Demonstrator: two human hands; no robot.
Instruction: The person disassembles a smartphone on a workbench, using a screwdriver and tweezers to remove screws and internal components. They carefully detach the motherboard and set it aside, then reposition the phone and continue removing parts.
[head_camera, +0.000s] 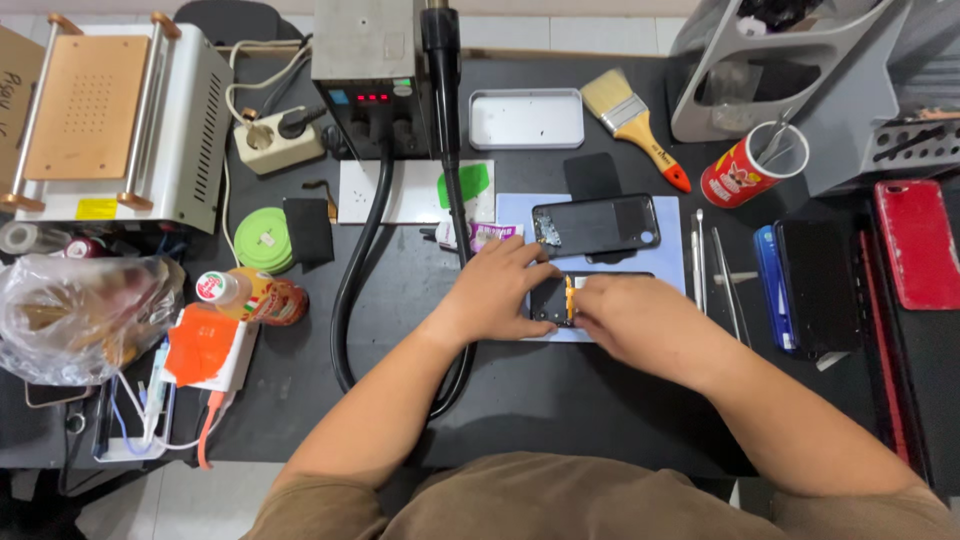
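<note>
Lower centre of frame: left hand (497, 290) lies flat, fingers together, pressing on the near end of an opened phone (556, 300) that sits on a pale blue mat (672, 262). Right hand (630, 318) is bunched, fingertips pinched on a small orange-yellow pry tool (569, 298) standing at the phone's inner edge; most of the phone is hidden under both hands.

Risks, as judged: tool could slip or dig in and nick parts inside if the pinch twists; phone could skate on the smooth mat if the left hand's pressure eases; the thick black hose (352, 300) beside the left wrist could get nudged.

Just above: a second dark phone body (596, 224), glossy, rounded corners. Right of the mat: thin metal tweezers (716, 272), slim and shiny. Farther up: wooden-handled paintbrush (632, 118), shallow white tin tray (526, 119), red cup (740, 172) with tools. Upper left: boxy white machine (185, 130) with tan plate.
</note>
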